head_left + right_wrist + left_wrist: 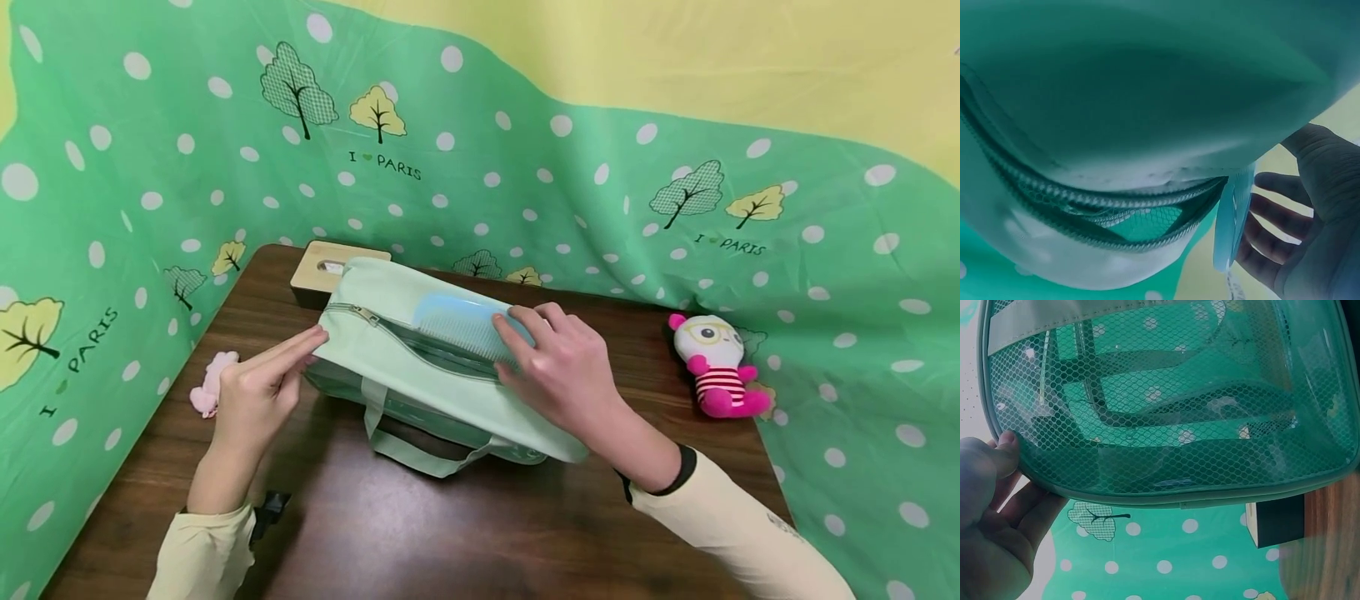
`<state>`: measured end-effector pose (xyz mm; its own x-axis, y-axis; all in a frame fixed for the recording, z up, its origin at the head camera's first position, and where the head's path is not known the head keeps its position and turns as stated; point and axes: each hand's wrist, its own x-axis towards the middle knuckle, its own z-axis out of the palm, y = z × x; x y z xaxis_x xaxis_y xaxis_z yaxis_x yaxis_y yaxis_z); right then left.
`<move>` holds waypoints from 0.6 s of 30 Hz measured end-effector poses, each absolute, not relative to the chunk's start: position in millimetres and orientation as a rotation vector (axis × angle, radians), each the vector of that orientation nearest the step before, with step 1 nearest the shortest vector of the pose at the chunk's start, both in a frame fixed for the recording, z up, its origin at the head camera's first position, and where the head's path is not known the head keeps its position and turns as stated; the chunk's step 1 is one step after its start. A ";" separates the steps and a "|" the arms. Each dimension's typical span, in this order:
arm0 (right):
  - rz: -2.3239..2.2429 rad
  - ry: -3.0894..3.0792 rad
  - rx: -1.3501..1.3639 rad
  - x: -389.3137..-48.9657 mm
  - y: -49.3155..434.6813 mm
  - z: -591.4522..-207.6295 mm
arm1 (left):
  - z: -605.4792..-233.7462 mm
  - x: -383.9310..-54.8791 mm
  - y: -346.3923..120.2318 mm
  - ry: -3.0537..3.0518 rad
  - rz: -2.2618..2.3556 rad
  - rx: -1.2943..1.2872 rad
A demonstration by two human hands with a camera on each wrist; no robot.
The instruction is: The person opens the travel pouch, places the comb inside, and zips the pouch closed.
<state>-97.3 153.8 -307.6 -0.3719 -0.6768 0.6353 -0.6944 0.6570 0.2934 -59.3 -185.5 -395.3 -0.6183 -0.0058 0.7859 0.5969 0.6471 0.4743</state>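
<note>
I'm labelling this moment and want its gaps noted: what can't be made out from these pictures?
Head view: part of the blue comb, behind the right hand.
Head view: part of the wooden-topped box, behind the green bag.
Left wrist view: part of the green bag, cut off by the picture's top edge.
Right wrist view: the right hand's thumb tip, behind the green bag.

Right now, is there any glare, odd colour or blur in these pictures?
Head view: a pale glare on the dark table, in front of the bag; left wrist view: small bright glints on the bag's see-through side; right wrist view: a blue-green cast, the bag's upper part soft with little detail, and the right hand looking dark.
</note>
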 end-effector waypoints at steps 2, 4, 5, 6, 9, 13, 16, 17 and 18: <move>0.015 -2.114 1.065 -98.8 151.2 -307.6 | -395.6 -59.2 -185.5 -2.068 -0.956 -0.454; 0.005 -2.115 1.080 -100.4 149.0 -307.2 | -395.4 -59.0 -185.3 -2.071 -0.956 -0.449; -0.004 -2.118 1.088 -101.2 148.2 -307.0 | -395.2 -58.9 -185.2 -2.074 -0.955 -0.448; -0.013 -2.119 1.095 -102.1 147.3 -306.6 | -394.9 -58.8 -185.1 -2.076 -0.956 -0.447; -0.038 -2.127 1.119 -104.8 145.2 -306.8 | -394.2 -59.0 -184.9 -2.080 -0.959 -0.449; -0.063 -2.141 1.149 -107.5 142.1 -308.3 | -394.5 -59.7 -185.8 -2.081 -0.957 -0.453; -0.058 -2.143 1.183 -107.6 140.5 -309.6 | -394.8 -60.1 -186.0 -2.085 -0.951 -0.454; -0.058 -2.139 1.191 -107.4 139.8 -310.1 | -394.7 -60.1 -186.1 -2.087 -0.948 -0.452; -0.057 -2.138 1.200 -107.2 139.1 -310.7 | -394.7 -60.0 -186.2 -2.089 -0.947 -0.451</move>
<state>-107.2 139.1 -310.7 -0.3473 -0.7706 0.5343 -0.7409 0.5748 0.3474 -60.0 -186.2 -394.7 -0.6306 -0.0001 0.7761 0.5838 0.6588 0.4744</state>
